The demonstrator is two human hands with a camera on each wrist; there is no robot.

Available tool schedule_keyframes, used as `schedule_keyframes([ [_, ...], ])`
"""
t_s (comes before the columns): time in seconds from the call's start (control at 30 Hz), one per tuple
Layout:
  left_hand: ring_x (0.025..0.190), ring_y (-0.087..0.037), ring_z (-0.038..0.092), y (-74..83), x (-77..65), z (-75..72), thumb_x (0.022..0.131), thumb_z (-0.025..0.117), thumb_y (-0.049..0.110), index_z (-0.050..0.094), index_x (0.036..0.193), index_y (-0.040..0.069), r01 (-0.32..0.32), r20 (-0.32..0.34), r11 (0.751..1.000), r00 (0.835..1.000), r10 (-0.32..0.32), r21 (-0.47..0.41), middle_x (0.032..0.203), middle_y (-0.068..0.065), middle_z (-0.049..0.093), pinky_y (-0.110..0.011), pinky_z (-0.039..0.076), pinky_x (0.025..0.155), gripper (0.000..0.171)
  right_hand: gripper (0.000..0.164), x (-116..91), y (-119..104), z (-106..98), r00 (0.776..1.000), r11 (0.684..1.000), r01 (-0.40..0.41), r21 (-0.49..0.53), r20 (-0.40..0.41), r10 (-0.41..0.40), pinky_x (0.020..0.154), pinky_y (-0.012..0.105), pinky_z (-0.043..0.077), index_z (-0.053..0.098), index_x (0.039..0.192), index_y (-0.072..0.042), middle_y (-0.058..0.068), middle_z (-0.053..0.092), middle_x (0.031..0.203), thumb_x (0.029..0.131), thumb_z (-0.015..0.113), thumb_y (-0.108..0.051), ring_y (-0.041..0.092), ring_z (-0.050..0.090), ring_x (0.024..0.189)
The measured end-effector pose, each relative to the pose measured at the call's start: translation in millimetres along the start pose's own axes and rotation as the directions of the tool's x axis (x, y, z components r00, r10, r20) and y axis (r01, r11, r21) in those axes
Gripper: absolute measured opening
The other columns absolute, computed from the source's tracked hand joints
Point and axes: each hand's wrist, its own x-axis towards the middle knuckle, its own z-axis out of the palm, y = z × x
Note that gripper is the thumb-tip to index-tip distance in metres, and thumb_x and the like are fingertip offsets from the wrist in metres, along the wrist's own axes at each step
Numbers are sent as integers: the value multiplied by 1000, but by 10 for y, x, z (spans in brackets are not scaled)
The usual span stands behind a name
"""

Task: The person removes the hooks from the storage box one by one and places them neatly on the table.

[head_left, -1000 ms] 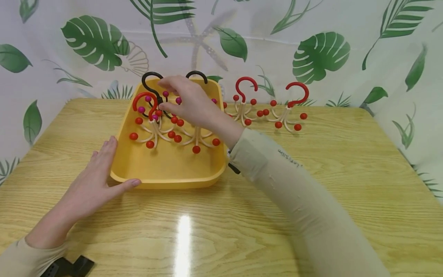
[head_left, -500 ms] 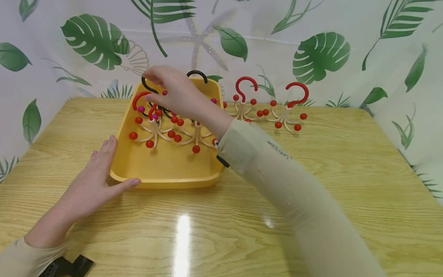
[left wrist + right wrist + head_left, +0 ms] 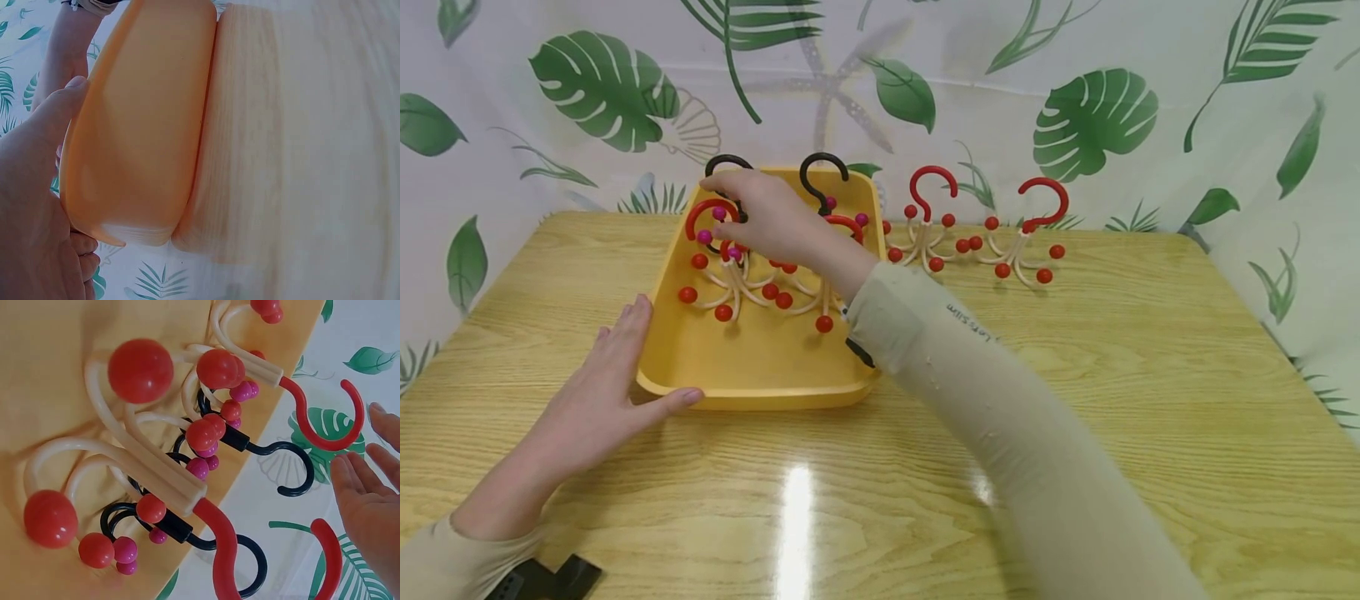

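Note:
My right hand is over the back left of a yellow tray, its back overlapping a ball-tipped claw with a black hook. In the right wrist view that hand has loosely extended fingers, apart from a nearby red hook on a cream-legged claw. Two such red-hooked claws stand in the tray in front of the two black-hooked ones; the other black hook rises at the back right. My left hand rests at the tray's near left corner, thumb against the rim.
Two more red-hooked claws with red balls stand on the wooden table, right of the tray. Behind the table hangs a leaf-patterned cloth. Small black devices are strapped at both wrists.
My right hand and forearm have moved left across the tray, uncovering more of the right black hook and a red hook. The left hand and the claws stay where they were.

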Motion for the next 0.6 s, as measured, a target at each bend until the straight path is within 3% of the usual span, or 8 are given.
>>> schedule_keyframes([
  [0.17, 144, -31, -7, -3, -1, -1, 85, 63, 57, -12, 152, 10, 6, 8, 1000, 1000, -6, -1, 158, -10, -10, -46, -6, 115, 111, 55, 14, -12, 35, 1000, 999, 7, -52, 12, -6, 105, 12, 28, 45, 142, -13, -1, 46, 142, 93, 62, -28, 9, 41, 130],
  [0.33, 144, -30, -7, 3, -1, -4, 85, 63, 56, -12, 152, 10, 14, 12, 1000, 1000, -14, 1, 158, -9, -10, -45, -6, 115, 110, 42, 6, -21, 62, 999, 996, 39, -86, -15, -41, 98, 11, 34, 55, 134, -13, 1, 50, 132, 94, 61, -24, 12, 46, 119],
  [0.6, 144, -29, -8, 3, -2, -5, 85, 63, 56, -12, 151, 11, 13, 16, 1000, 1000, -13, 1, 158, -9, -10, -44, -5, 116, 110, 22, -5, -6, 77, 993, 997, 71, -38, -90, -74, 86, 12, 41, 65, 116, -8, 3, 58, 113, 96, 55, -7, 13, 53, 102],
])
